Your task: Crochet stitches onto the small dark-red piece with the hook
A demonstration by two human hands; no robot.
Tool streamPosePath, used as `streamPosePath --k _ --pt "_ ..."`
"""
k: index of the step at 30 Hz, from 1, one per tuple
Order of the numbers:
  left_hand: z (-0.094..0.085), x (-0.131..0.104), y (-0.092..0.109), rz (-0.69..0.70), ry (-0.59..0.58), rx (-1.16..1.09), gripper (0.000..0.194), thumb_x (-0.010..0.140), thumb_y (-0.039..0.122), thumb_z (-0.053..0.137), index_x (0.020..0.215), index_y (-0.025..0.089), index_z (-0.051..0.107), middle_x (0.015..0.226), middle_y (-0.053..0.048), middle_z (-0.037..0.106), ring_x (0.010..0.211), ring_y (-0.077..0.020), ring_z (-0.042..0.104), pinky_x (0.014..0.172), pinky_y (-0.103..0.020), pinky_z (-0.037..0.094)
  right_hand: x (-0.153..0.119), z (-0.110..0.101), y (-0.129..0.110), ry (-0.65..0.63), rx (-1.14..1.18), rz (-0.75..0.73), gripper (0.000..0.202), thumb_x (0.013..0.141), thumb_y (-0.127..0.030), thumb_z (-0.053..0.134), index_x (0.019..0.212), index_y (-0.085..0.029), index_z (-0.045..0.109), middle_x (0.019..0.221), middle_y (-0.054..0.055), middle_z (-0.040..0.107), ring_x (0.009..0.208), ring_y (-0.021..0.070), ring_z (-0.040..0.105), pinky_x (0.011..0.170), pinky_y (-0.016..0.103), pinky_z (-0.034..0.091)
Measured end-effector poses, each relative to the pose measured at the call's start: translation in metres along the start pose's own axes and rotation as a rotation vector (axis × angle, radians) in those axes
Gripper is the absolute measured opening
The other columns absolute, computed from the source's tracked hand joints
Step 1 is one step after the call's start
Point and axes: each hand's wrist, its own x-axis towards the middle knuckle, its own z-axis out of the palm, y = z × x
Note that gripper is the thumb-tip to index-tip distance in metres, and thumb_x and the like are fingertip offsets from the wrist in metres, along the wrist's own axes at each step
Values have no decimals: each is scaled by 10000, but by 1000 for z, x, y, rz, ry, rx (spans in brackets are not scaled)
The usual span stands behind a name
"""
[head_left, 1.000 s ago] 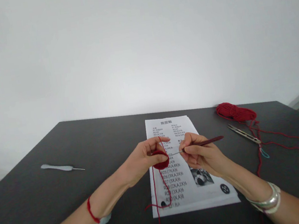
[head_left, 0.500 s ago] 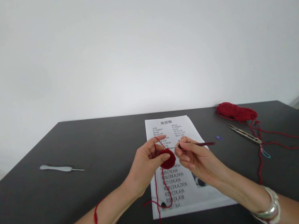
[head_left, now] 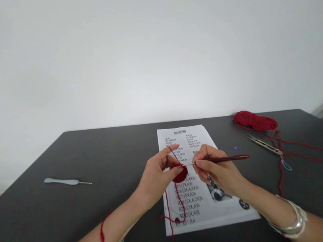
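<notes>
dark-red hook (head_left: 233, 158) in right hand (head_left: 220, 168), lower than before

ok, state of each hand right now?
Left hand: closed, pinching the red crochet piece.
Right hand: closed, holding the crochet hook by its handle.

Red is standing out against white

The yarn piece (head_left: 180, 176) between the left fingers (head_left: 172, 172) is showing deep red; the hook handle (head_left: 233, 158) in the right fingers (head_left: 207, 165) is looking reddish-brown. Beneath them, white paper (head_left: 223, 217) is bearing black print.
</notes>
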Motion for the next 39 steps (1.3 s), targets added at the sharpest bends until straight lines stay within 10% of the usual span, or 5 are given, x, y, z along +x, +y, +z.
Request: streamPosePath --k 16,25,33,39 --pt "5 -1 2 -27 74 -102 428 664 107 648 1075 145 539 643 50 621 609 -121 578 635 -269 450 -10 -1 7 59 -484 -191 102 859 -238 568 766 -219 532 631 -39 496 477 96 415 434 230 331" --pt "4 -2 -4 6 130 35 439 709 171 646 1138 149 555 640 35 613 587 -138 577 626 -293 485 -16 9 23 -49 -994 -667 191 840 -60 489 815 -249 500 726 9 570 629 153 546 560 266 435" --pt "5 -3 -3 37 199 83 387 708 171 650 1090 148 591 619 43 593 602 -138 577 634 -283 485 -18 21 28 207 -725 -370 121 912 -141 442 850 -244 445 657 -36 520 495 114 495 480 243 416" --pt "9 -5 -3 -12 156 -30 422 673 139 668 1088 148 590 630 40 612 584 -131 573 590 -270 485 -12 13 30 -107 -1132 -696 183 883 -64 428 809 -229 459 741 11 525 654 152 503 573 278 406"
